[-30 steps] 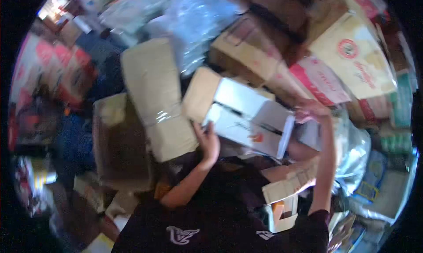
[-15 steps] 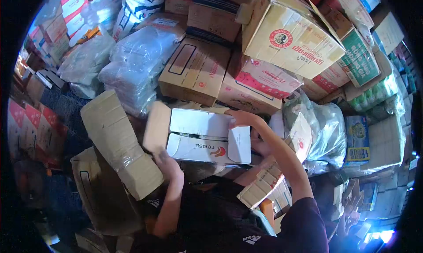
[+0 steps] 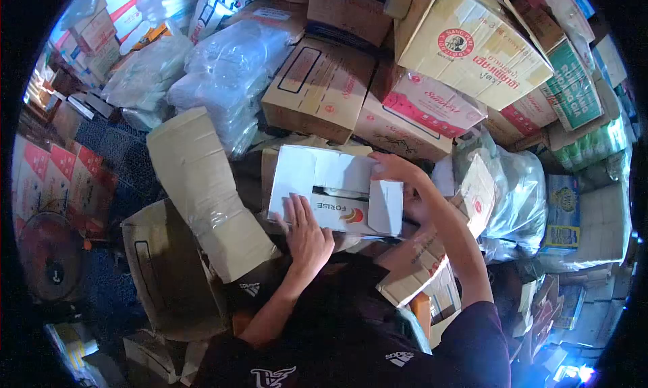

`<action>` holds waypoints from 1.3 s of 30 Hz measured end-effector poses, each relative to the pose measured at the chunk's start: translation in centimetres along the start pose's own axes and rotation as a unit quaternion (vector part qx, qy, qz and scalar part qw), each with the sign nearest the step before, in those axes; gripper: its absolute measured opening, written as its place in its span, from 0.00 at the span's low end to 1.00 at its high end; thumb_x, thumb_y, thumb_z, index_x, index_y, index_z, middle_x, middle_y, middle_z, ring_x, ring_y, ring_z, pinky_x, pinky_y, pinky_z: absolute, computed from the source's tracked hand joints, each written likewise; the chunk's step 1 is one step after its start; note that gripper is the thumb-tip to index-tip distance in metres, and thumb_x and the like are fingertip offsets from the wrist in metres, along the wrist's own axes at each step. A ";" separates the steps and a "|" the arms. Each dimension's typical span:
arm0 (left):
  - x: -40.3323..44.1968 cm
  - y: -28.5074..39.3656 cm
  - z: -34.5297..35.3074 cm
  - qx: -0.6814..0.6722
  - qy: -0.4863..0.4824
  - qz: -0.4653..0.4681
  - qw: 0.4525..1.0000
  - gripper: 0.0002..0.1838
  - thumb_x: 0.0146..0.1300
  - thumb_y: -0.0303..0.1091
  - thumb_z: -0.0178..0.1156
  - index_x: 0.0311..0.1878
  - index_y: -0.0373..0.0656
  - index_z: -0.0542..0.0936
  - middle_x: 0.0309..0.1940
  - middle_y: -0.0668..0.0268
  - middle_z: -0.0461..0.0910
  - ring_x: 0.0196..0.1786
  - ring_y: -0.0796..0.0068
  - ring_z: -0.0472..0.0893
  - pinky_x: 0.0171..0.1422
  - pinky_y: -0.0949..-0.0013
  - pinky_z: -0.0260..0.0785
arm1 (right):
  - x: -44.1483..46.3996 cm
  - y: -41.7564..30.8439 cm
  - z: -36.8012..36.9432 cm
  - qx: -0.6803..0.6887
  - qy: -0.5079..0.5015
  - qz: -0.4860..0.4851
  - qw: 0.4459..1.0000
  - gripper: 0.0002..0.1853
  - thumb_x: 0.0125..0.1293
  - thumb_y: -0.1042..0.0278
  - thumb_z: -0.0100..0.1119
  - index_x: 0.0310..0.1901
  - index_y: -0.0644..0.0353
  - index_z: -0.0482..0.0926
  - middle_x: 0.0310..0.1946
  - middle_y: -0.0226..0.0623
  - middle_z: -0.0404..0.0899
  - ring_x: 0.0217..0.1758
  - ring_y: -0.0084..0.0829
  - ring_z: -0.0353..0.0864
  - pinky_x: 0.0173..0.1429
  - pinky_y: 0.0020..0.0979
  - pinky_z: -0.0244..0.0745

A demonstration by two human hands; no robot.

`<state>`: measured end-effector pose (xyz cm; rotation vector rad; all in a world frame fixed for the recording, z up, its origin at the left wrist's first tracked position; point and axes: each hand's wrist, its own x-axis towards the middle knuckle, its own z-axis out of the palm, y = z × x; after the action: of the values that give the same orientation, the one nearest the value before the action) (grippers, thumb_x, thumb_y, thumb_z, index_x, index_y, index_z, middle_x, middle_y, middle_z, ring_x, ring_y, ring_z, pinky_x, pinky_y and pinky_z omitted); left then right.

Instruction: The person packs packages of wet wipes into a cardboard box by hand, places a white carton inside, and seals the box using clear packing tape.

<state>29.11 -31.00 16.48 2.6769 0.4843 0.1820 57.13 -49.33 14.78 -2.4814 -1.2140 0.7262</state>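
A white cardboard box (image 3: 341, 220) lies in front of me, its printed FORISE lettering upside down from my side. All the flaps I can see are folded inward, leaving a narrow dark gap between the two long ones. My left hand (image 3: 307, 238) rests with fingers stretched flat on the left end flap (image 3: 291, 178). At the far right corner, my right hand (image 3: 395, 167) grips the box's edge beside the right end flap (image 3: 386, 209). What is inside the box cannot be made out.
A long taped brown carton (image 3: 202, 185) leans to the left, over an open brown box (image 3: 169, 273). Beyond are plastic-wrapped bundles (image 3: 229, 70) and stacked cartons (image 3: 320, 84). A large Siang Pure carton (image 3: 472, 47) sits high at right, above a clear plastic bag (image 3: 516, 199).
My left hand has moved right and folded the box's left end flap inward from standing open. My right hand stays at the far right corner. The whole view has shifted slightly.
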 end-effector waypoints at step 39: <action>7.8 -2.4 0.2 -0.056 0.035 0.017 0.998 0.18 0.65 0.44 0.57 0.22 0.45 0.82 0.15 0.58 0.79 0.18 0.55 0.80 0.25 0.54 0.72 | 24.4 -2.8 -27.5 0.526 0.546 0.182 0.626 0.24 0.53 0.51 0.74 0.40 0.65 0.82 0.30 0.32 0.81 0.27 0.29 0.77 0.33 0.34 0.72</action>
<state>35.69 -26.20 15.75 2.5761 0.4375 0.3036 83.16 -29.16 31.31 -1.4941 0.2272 -0.1436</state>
